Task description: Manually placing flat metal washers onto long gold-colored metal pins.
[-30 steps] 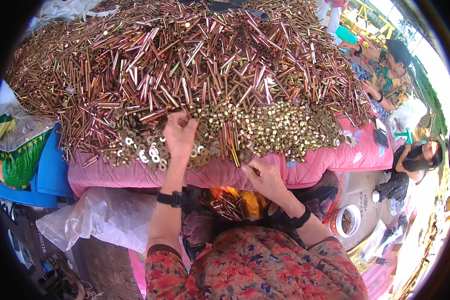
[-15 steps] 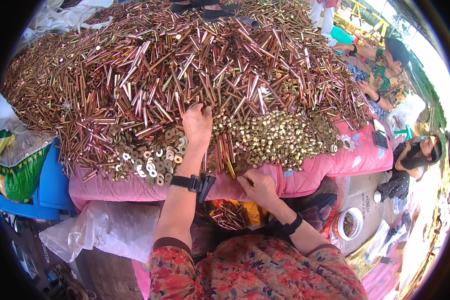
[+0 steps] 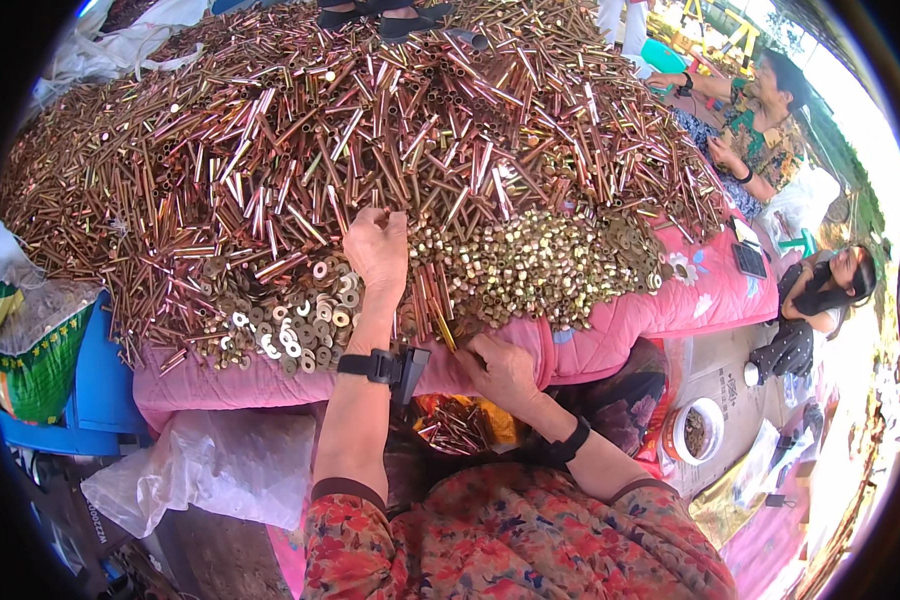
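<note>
My left hand (image 3: 378, 250) reaches to the front edge of a large heap of copper-coloured metal tubes (image 3: 300, 130). Its fingers are curled together, and whatever is between them is hidden. My right hand (image 3: 502, 372) is closed at the near edge of the pink quilted cover (image 3: 610, 310). Its fingertips are beside the lower end of a yellowish tube (image 3: 445, 330); what they pinch is not clear. That tube lies with several others in a small row between the hands. Flat ring washers (image 3: 300, 330) are left of the row, and small shiny nuts (image 3: 530, 265) spread to its right.
Below the cover's edge, an orange-yellow bag (image 3: 503, 425) holds more tubes (image 3: 452, 427). A clear plastic sheet (image 3: 210, 460) hangs at left near a blue container (image 3: 95, 385). A white bucket (image 3: 692, 430) stands at right. Two people sit at right; another person's shoes (image 3: 410, 25) show behind.
The whole view has shifted a little to the left. My right fingertips are slightly closer to the yellowish tube's end. My left hand keeps its curled shape at the heap's edge.
</note>
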Demonstrator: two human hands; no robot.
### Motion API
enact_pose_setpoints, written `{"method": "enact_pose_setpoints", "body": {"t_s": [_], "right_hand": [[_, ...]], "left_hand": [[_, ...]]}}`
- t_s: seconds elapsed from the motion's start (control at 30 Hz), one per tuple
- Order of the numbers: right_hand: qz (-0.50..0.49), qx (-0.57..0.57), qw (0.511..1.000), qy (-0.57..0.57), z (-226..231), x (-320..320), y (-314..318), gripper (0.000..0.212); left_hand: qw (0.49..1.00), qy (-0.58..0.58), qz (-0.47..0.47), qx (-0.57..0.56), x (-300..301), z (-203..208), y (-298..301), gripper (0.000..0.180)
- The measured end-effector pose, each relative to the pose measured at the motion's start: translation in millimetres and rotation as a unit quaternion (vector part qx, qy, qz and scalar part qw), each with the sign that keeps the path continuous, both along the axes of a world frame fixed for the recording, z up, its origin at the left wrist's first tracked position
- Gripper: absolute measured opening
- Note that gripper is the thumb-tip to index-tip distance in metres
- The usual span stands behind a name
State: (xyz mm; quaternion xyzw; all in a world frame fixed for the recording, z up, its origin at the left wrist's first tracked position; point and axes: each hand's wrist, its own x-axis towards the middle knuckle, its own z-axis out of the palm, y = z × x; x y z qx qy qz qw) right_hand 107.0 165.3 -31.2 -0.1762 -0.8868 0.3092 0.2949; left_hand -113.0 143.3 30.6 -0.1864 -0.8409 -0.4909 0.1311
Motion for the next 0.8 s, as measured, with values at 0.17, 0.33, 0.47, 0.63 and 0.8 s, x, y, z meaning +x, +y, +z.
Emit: {"method": "enact_pose_setpoints", "body": {"t_s": [0.17,0.33,0.47,0.63,0.8], "right_hand": [[0.000,0.002,1.000,-0.015,1,0,1,0.013],[0.004,-0.006,1.000,-0.019,5,2,0,0.012],[0.010,-0.054,0.998,-0.025,9,-2,10,0.010],[0.035,-0.024,0.999,0.013,12,-13,19,0.012],[0.028,0.033,0.996,-0.072,14,-22,1,0.019]], "left_hand": [[0.985,-0.018,-0.015,0.172,15,1,-14,0.017],[0.962,0.060,-0.041,0.265,12,38,-33,0.018],[0.828,-0.183,-0.140,0.510,12,27,-66,0.019],[0.749,-0.382,-0.082,0.535,50,6,-117,0.018],[0.541,-0.595,-0.174,0.568,85,-30,-133,0.018]]}}
